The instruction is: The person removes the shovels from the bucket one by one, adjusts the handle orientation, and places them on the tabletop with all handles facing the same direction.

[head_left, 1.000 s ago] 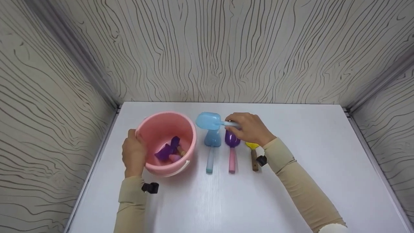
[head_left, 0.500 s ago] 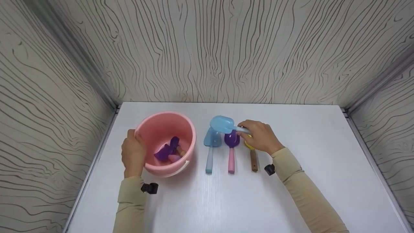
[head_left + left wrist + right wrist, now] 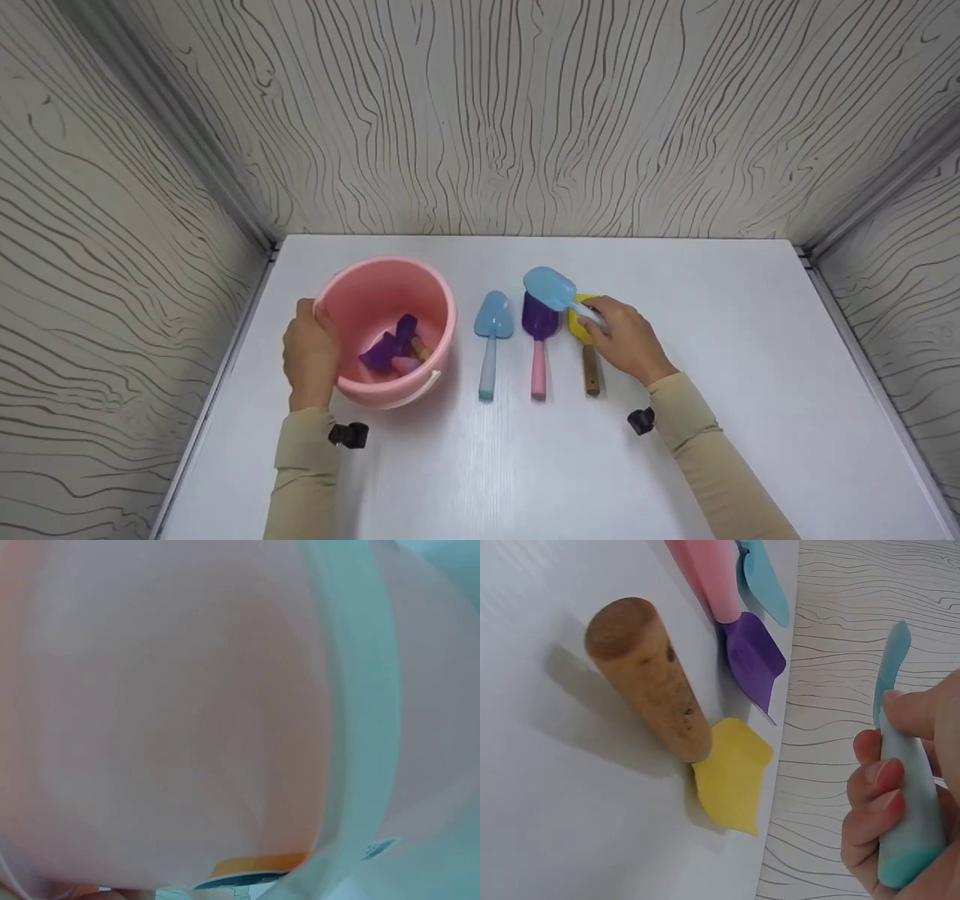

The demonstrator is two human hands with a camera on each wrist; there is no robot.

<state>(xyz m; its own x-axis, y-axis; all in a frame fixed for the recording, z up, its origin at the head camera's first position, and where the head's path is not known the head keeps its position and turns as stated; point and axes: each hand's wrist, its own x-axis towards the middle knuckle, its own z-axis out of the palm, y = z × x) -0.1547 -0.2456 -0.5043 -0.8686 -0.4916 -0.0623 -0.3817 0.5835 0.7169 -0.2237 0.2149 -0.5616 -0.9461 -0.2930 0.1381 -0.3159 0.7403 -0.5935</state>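
Observation:
My left hand (image 3: 310, 360) grips the left rim of a pink bucket (image 3: 360, 296); its pink wall and white handle (image 3: 364, 690) fill the left wrist view. Inside the bucket lie purple toy pieces (image 3: 381, 352). My right hand (image 3: 628, 339) holds a light blue toy shovel (image 3: 550, 287) by its pale handle, the blade pointing up and left over a purple shovel (image 3: 539, 319) with a pink handle. In the right wrist view, fingers and thumb curl round the handle (image 3: 911, 802). Under the right hand lies a yellow shovel (image 3: 733, 772) with a brown handle.
Another blue shovel (image 3: 493, 319) lies between the bucket and the purple one, all on a white table (image 3: 480, 465). Wood-patterned panels (image 3: 495, 112) stand at the back and both sides. The bucket's white handle hangs down at its front right.
My right hand has drawn the blue shovel rightward and slightly nearer, from above the other blue shovel to above the purple one. The left hand and bucket stay in place.

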